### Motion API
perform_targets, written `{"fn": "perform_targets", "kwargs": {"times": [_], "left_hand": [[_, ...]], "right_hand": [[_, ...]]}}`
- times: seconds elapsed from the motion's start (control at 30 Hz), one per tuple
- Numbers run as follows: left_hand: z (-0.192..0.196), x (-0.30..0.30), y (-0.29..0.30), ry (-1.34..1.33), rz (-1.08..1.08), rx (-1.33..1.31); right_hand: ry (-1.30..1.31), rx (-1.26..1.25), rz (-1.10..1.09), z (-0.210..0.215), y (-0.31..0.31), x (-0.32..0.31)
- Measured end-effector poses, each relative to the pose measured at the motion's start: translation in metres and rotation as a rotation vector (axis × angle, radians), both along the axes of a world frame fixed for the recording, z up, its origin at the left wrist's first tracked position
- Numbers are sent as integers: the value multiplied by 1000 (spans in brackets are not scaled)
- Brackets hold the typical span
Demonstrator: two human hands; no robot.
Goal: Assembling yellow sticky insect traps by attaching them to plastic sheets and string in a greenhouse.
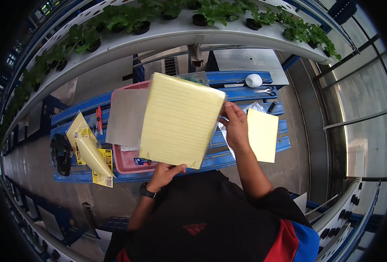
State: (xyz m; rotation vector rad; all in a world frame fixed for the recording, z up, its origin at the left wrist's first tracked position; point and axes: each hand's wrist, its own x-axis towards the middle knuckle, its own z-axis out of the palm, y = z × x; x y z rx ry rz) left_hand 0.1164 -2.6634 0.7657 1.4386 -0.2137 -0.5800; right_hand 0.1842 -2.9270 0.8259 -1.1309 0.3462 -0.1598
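Observation:
Both my hands hold a stack of yellow lined sheets (182, 120) that has a clear plastic edge; it is tilted above the blue slatted bench. My left hand (162, 175) grips the lower edge, its thumb on the front. My right hand (236, 124) pinches the right edge near the upper corner; its fingertips are partly hidden. Two thin bent wire-like marks show along the sheets' lower edge. Behind and left of the sheets sit a pink tray (114, 105) and a grey board (126, 115). Another yellow sheet (263, 135) lies right of my right hand, beside clear plastic.
On the bench's left are a black plastic bag (60, 155), curled yellow sheets (91, 150) and a red utility knife (99, 120). At right are a white ball of string (253, 81), scissors (267, 91) and a small black object (272, 106). A white planting channel (171, 37) with leafy plants crosses beyond.

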Motion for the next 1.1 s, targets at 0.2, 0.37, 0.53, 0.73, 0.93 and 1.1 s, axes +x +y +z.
{"fn": "perform_targets", "kwargs": {"times": [0.2,0.37,0.53,0.73,0.93,1.1], "left_hand": [[-18,7,-65,38,-187,-44],[-24,-4,-82,159,-25,-223],[-31,-19,-49,82,-52,-209],[7,-48,79,111,670,22],[-36,-61,243,229,1413,120],[-59,-34,288,480,1420,149]], "right_hand": [[16,-106,-112,-33,-90,-27],[101,-23,-139,-53,-111,-18],[119,-31,-58,-49,-92,10],[112,-45,143,-73,-26,62],[118,-90,394,-88,66,104],[155,-176,421,-93,113,129]]}}
